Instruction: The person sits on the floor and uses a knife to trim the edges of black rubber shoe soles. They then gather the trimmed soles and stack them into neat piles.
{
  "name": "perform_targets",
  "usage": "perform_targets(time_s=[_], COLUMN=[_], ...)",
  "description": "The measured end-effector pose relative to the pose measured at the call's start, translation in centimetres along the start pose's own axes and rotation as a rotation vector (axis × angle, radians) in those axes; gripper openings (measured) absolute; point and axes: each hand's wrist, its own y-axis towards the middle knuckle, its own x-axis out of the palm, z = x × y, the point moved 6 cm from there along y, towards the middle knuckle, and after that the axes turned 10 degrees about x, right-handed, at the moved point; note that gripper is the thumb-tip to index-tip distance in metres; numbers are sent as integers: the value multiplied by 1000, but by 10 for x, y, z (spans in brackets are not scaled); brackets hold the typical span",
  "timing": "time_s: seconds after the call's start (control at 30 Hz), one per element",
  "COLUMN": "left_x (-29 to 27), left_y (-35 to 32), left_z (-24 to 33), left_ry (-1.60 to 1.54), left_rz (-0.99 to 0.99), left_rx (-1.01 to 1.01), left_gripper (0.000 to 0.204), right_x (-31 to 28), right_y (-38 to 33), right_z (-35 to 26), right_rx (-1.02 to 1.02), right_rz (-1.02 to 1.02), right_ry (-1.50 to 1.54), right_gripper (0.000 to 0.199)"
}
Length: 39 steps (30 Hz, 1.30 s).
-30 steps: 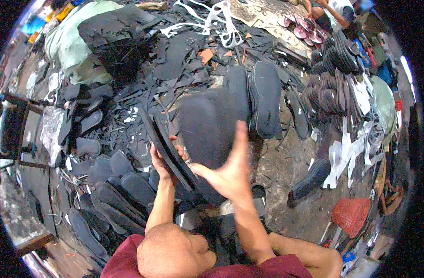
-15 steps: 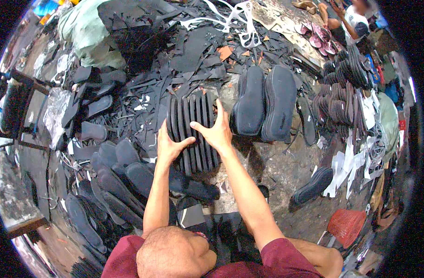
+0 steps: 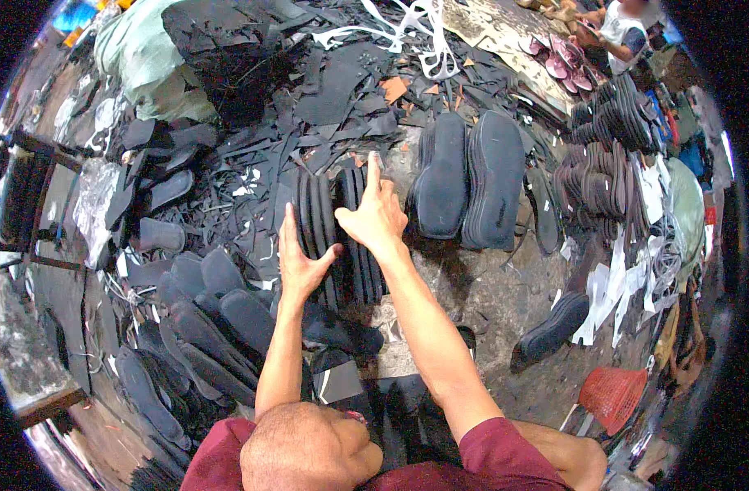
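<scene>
A row of black shoe soles [image 3: 313, 204] stands on edge in front of me, split by a narrow gap into two bundles. My left hand [image 3: 302, 260] spans the near part of the left bundle, its thumb on top and its fingers along the outer side. My right hand [image 3: 377, 211] clasps the right bundle, with the thumb at the gap, the index finger stretched away from me and the other fingers bent. Just right of that hand lie two stacks of dark soles, a left stack [image 3: 444, 180] and a right stack [image 3: 494, 182].
Loose black soles [image 3: 202, 327] heap up at the left near my arm. Black offcuts [image 3: 333, 98] cover the floor beyond. A small sole stack [image 3: 554, 327] and a red basket [image 3: 611, 399] lie at the right. Another person [image 3: 620, 37] sits at the far right.
A gap has opened in the row of soles. My right hand has turned, its fingers now bent except the index; the left hand has shifted slightly.
</scene>
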Motion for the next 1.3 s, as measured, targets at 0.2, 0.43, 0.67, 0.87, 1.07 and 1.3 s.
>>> perform_targets(time_s=[0.2,0.43,0.67,0.87,1.07,1.3], left_x=[17,-48,1,37,102,214], left_y=[6,37,36,95,164,146], left_z=[34,37,12,123,143,123], left_ry=[132,533,398,-1219,-806,-684], left_rz=[-68,286,-355,49,-451,-837], left_rx=[-339,81,270,-371,-382,-292], left_gripper=[117,91,90,87,81,85], right_x=[13,-141,-94,-47,-176,-158], right_y=[37,-18,-57,-75,-62,59], right_z=[-18,-16,50,67,134,191], right_rx=[113,-303,-11,38,-12,176], right_rz=[96,681,147,114,794,-102], right_ry=[-78,646,1633,1758,849,1116], right_gripper=[92,111,78,71,79,94])
